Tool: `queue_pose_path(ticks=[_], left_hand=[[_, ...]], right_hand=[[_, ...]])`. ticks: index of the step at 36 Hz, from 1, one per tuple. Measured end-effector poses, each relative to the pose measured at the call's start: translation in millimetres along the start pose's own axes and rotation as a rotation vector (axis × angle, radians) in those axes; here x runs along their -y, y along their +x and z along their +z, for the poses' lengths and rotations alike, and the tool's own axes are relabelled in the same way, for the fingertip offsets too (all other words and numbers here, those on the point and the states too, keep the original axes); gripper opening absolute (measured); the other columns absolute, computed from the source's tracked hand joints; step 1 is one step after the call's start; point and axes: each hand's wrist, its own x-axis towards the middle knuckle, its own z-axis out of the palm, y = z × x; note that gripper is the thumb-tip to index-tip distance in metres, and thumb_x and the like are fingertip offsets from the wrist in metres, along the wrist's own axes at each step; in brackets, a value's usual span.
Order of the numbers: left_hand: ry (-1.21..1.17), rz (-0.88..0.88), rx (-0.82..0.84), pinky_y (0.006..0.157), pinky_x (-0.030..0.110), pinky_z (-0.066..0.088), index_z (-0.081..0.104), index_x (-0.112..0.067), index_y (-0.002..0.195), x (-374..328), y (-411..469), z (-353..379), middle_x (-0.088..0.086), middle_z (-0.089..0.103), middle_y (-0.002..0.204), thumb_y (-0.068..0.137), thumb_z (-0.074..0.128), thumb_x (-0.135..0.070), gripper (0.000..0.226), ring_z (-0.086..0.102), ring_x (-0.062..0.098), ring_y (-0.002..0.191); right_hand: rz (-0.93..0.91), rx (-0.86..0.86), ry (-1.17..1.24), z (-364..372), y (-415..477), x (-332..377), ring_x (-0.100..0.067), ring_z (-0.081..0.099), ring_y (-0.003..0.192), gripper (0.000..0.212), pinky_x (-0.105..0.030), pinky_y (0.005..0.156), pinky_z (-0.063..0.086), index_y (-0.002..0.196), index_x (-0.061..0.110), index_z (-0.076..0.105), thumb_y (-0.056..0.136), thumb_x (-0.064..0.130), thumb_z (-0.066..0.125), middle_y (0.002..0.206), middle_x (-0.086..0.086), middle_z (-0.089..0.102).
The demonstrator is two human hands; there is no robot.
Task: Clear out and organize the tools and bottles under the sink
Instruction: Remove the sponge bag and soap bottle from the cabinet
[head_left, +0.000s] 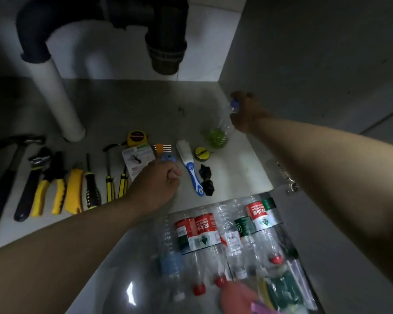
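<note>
On the pale cabinet floor [145, 105], a clear bag [213, 236] of bottles is seen nearest, lying flat. Beyond it the left hand [157, 181] is held with fingers curled beside a row of tools [55, 182]; whether anything is pinched cannot be told. Farthest, at the right, a tilted bottle [221, 130] with green contents is gripped at the neck by the right hand [245, 112]. It is judged light, thin-walled and easily crushed, so the stiff neck is the better hold.

A home's under-sink cabinet: a black drain trap [166, 41] overhead, a white pipe [57, 96] left of it, tiled wall behind.
</note>
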Motion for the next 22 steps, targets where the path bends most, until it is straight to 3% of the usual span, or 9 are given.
queue_pose_path(ticks=[4, 8, 11, 13, 15, 17, 19, 22], left_hand=[[-0.013, -0.025, 0.010, 0.077, 0.027, 0.043, 0.064, -0.031, 0.096, 3.8, -5.4, -0.6, 0.000, 0.056, 0.103, 0.094, 0.060, -0.015, 0.017, 0.058, 0.013, 0.090], [-0.052, -0.052, 0.013, 0.079, 0.024, 0.045, 0.063, -0.031, 0.106, -2.9, -8.4, -1.0, 0.001, 0.054, 0.101, 0.092, 0.065, -0.013, 0.022, 0.058, 0.014, 0.090], [-0.115, -0.065, 0.069, 0.083, 0.031, 0.053, 0.057, -0.032, 0.126, -15.9, -12.0, -1.3, 0.000, 0.056, 0.104, 0.088, 0.074, -0.016, 0.045, 0.061, 0.020, 0.093], [-0.171, -0.053, 0.110, 0.076, 0.020, 0.051, 0.049, -0.034, 0.138, -28.9, -16.5, -3.8, -0.007, 0.053, 0.107, 0.083, 0.082, -0.020, 0.066, 0.061, 0.014, 0.093], [-0.184, -0.029, 0.144, 0.072, 0.007, 0.043, 0.040, -0.037, 0.147, -41.3, -20.6, -8.0, -0.017, 0.050, 0.111, 0.077, 0.088, -0.026, 0.086, 0.057, 0.005, 0.096], [-0.190, -0.005, 0.176, 0.077, 0.000, 0.036, 0.031, -0.038, 0.154, -51.8, -27.2, -13.6, -0.019, 0.046, 0.123, 0.073, 0.091, -0.030, 0.101, 0.052, 0.001, 0.109], [-0.205, 0.010, 0.198, 0.086, 0.000, 0.033, 0.027, -0.035, 0.157, -57.7, -38.4, -19.6, -0.017, 0.040, 0.133, 0.071, 0.092, -0.030, 0.108, 0.045, 0.002, 0.123], [-0.230, 0.008, 0.246, 0.090, 0.005, 0.035, 0.029, -0.037, 0.155, -57.1, -63.1, -26.5, -0.024, 0.040, 0.134, 0.070, 0.092, -0.036, 0.106, 0.048, -0.009, 0.119]], right_hand=[[0.039, -0.119, -0.069, 4.5, -13.7, -0.9, -0.044, 0.058, 0.108, 0.033, -0.036, 0.091, 0.047, 0.125, 0.015, 0.052, 0.093, 0.010, 0.053, 0.133, -0.020, 0.042], [0.016, -0.185, 0.000, -0.3, -44.8, -0.9, -0.044, 0.057, 0.102, 0.028, -0.036, 0.084, 0.047, 0.118, 0.012, 0.053, 0.089, 0.012, 0.051, 0.127, -0.021, 0.044], [-0.002, -0.231, 0.041, -15.6, -73.1, 4.0, -0.043, 0.059, 0.095, 0.025, -0.033, 0.075, 0.043, 0.110, 0.021, 0.056, 0.085, 0.022, 0.058, 0.116, -0.011, 0.045], [-0.037, -0.240, 0.081, -27.6, -94.9, 9.6, -0.040, 0.059, 0.095, 0.026, -0.029, 0.074, 0.038, 0.106, 0.027, 0.057, 0.081, 0.030, 0.062, 0.108, -0.004, 0.047], [-0.090, -0.227, 0.118, -36.9, -116.9, 17.8, -0.034, 0.059, 0.096, 0.026, -0.028, 0.073, 0.036, 0.101, 0.031, 0.059, 0.076, 0.036, 0.064, 0.104, -0.001, 0.051], [-0.133, -0.180, 0.158, -42.2, -138.0, 28.9, -0.029, 0.059, 0.095, 0.024, -0.028, 0.073, 0.038, 0.095, 0.032, 0.058, 0.073, 0.039, 0.064, 0.104, -0.001, 0.058], [-0.147, -0.112, 0.206, -43.5, -156.4, 40.9, -0.025, 0.059, 0.090, 0.021, -0.028, 0.072, 0.038, 0.088, 0.031, 0.057, 0.072, 0.038, 0.067, 0.101, -0.001, 0.060], [-0.151, 0.003, 0.270, -37.5, -180.9, 59.3, -0.020, 0.061, 0.085, 0.020, -0.027, 0.067, 0.039, 0.082, 0.024, 0.060, 0.073, 0.037, 0.071, 0.090, 0.002, 0.066]])
